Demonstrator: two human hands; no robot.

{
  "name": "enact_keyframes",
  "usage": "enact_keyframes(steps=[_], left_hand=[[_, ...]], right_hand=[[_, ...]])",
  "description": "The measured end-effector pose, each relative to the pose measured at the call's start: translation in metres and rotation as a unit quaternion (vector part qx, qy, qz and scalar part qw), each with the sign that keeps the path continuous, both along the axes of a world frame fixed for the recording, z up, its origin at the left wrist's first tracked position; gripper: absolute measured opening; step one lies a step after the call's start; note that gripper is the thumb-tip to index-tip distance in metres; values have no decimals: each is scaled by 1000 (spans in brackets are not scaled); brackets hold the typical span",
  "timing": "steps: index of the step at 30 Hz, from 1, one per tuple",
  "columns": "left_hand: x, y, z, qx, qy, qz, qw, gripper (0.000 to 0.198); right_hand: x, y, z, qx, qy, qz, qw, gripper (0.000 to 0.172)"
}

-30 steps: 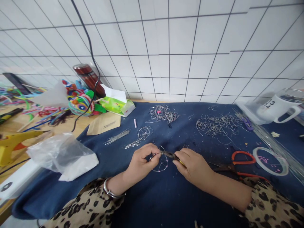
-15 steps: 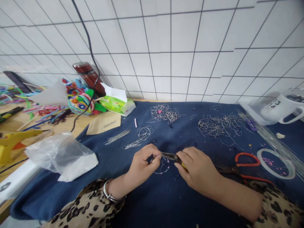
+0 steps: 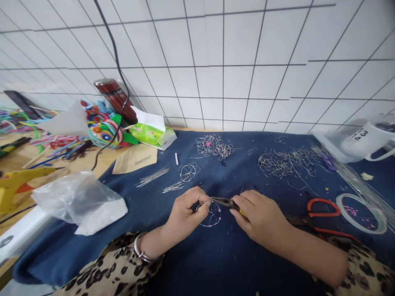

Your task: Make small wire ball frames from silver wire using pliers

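Thumb and forefinger of my left hand (image 3: 190, 209) pinch a thin wire loop strung with small pink beads (image 3: 216, 223), which hangs below the fingers. My right hand (image 3: 257, 213) is closed round a pair of pliers (image 3: 224, 201) with yellow handles. The plier tips point left and meet the wire at my left fingertips; the exact bite is too small to make out. Beyond my left hand lie a bundle of short wires (image 3: 173, 187) and a round coil of wire (image 3: 189, 172) on the dark blue cloth (image 3: 247, 259).
Scissors with red handles (image 3: 323, 207) and a clear round dish (image 3: 361, 213) of pink beads lie right of my right arm. Tangled wire (image 3: 286, 162) sits farther back. A white mug (image 3: 375, 137) stands far right. Leftward are a plastic bag (image 3: 80, 197) and a yellow glue gun (image 3: 21, 185).
My right hand and the pliers have shifted very slightly to the right. My left hand keeps its pinch on the beaded wire loop in nearly the same place.
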State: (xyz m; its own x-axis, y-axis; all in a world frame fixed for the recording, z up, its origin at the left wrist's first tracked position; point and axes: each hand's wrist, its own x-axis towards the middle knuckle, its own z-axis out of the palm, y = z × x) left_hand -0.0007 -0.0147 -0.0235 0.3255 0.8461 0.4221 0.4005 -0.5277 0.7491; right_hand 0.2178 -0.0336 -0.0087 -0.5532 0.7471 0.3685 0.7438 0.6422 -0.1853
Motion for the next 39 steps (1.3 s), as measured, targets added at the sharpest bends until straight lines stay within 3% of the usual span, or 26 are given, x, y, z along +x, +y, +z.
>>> enact_keyframes(steps=[10,14,24,31,39], left_hand=[[0,0,-1,25,18,8,999,10],[1,0,0,33,26,4,999,11],[1,-1,3,20,16,-7,1000,11],[1,-1,4,21,13,-10,1000,10],[2,0,3,14,22,-8,1000,10]], right_hand=[[1,-3,-1,95,-70,13,993,28],[1,-2,-5,99,-64,16,993,26],[-2,1,-9,-61,52,9,997,19],[-4,1,4,-249,110,-8,962,16],[-4,0,5,-268,117,-14,956,14]])
